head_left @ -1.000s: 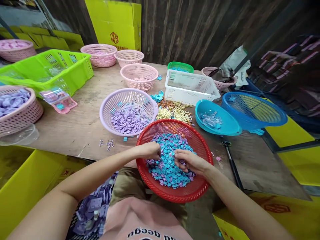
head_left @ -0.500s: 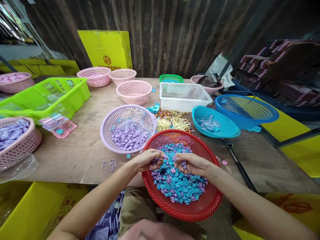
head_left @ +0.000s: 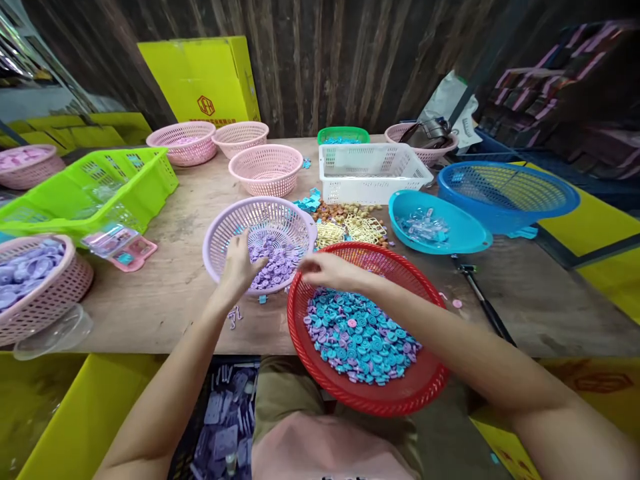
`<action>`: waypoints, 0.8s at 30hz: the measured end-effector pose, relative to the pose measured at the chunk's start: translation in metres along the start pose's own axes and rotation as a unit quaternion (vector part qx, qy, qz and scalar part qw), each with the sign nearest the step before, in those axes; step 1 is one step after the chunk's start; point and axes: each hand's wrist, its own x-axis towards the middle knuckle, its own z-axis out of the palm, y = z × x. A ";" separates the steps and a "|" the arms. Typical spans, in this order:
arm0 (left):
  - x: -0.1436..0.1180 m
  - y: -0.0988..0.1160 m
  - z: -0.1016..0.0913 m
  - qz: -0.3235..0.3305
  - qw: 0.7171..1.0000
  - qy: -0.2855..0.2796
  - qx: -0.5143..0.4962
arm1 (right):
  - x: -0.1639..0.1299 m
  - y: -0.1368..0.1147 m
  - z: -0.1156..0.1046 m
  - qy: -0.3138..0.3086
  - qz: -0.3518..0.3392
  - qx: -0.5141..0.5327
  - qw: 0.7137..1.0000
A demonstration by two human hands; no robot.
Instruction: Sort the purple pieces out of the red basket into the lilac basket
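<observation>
Over the round lilac plastic basket [head_left: 270, 207] my left hand [head_left: 239, 263] spreads; over the round red plastic basket [head_left: 400, 397] my right hand [head_left: 327, 271] curls, contents unclear.

The wooden table [head_left: 170, 287] carries a lilac basket [head_left: 225, 223], pink baskets [head_left: 265, 183] behind it, a green crate [head_left: 150, 193] to the left, and, rightward, loose yellow pieces [head_left: 367, 229], a white crate [head_left: 370, 193], a turquoise bowl [head_left: 440, 245] and a black rod [head_left: 493, 317].

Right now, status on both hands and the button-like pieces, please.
Left hand open over lilac basket. Right hand curled at left rim of red basket, grip unclear. Blue and purple button-like pieces mixed in red basket, partly covered by right forearm.
</observation>
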 end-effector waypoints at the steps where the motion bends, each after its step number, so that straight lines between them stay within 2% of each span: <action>1: -0.010 0.009 0.003 0.034 0.999 -0.035 0.000 | -0.017 0.011 0.004 -0.047 -0.005 -0.045 0.998; 2: -0.019 0.019 0.007 0.066 0.994 -0.086 -0.010 | -0.034 0.022 0.009 -0.083 0.001 -0.089 0.993; 3: -0.027 0.030 0.011 0.096 0.985 -0.145 -0.020 | -0.049 0.032 0.013 -0.094 0.017 -0.127 0.987; 5: -0.037 0.049 0.019 0.145 0.961 -0.233 -0.017 | -0.074 0.047 0.022 -0.068 0.073 -0.198 0.975; 7: -0.043 0.062 0.028 0.195 0.936 -0.292 0.025 | -0.090 0.056 0.030 -0.026 0.113 -0.234 0.965; 9: -0.045 0.068 0.037 0.236 0.905 -0.342 0.089 | -0.098 0.058 0.038 -0.005 0.096 -0.233 0.968; 12: -0.050 0.073 0.049 0.271 0.849 -0.414 0.186 | -0.100 0.055 0.047 -0.027 0.041 -0.230 0.972; 14: -0.054 0.076 0.055 0.287 0.817 -0.445 0.230 | -0.099 0.053 0.050 -0.060 0.039 -0.248 0.966; 16: -0.056 0.078 0.059 0.301 0.797 -0.458 0.254 | -0.098 0.053 0.049 -0.076 0.050 -0.271 0.958; 21: -0.052 0.075 0.067 0.337 0.785 -0.445 0.266 | -0.099 0.058 0.049 -0.060 0.075 -0.301 0.949; 24: -0.046 0.073 0.070 0.334 0.781 -0.455 0.266 | -0.101 0.063 0.047 -0.029 0.083 -0.243 0.966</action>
